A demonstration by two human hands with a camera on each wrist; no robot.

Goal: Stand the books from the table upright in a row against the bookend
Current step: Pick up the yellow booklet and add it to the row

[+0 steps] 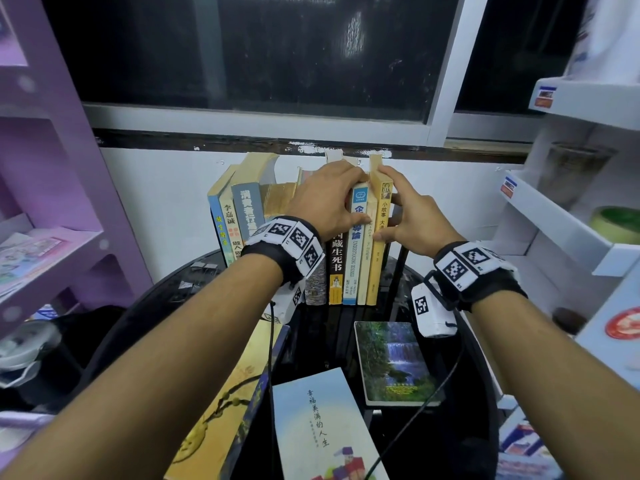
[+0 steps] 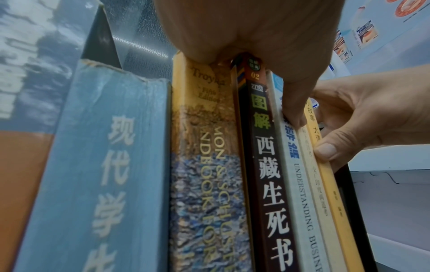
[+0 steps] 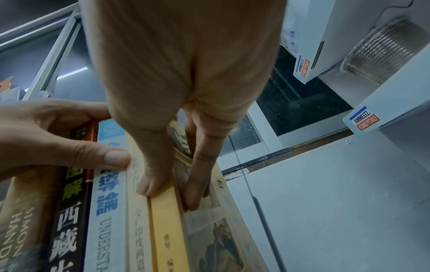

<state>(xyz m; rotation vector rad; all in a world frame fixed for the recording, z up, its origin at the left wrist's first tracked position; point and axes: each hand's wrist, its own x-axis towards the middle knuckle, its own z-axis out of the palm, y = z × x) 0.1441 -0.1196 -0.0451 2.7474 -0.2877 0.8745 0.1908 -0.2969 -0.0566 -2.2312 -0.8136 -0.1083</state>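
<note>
Several books stand upright in a row (image 1: 273, 209) at the back of the black round table (image 1: 464, 355). My left hand (image 1: 355, 190) curls over the tops of the middle books, its thumb (image 2: 293, 114) pressing the spine of the blue-and-white book (image 1: 351, 265). At the row's right end my right hand (image 1: 391, 202) pinches the thin yellow book (image 1: 375, 271), thumb (image 3: 149, 184) on its spine and fingers (image 3: 195, 193) on its right cover. A black upright bookend (image 1: 398, 268) stands just right of that book. Three books lie flat in front: a waterfall-cover one (image 1: 394, 362), a pale blue one (image 1: 322, 427) and a yellow one (image 1: 225, 403).
A purple shelf unit (image 1: 52, 202) stands on the left and white shelves (image 1: 571, 220) with jars on the right. A window and white wall (image 1: 166, 202) lie behind the row. Binder clips (image 1: 197, 275) sit on the table's left. Wrist-camera cables (image 1: 415, 410) trail over the flat books.
</note>
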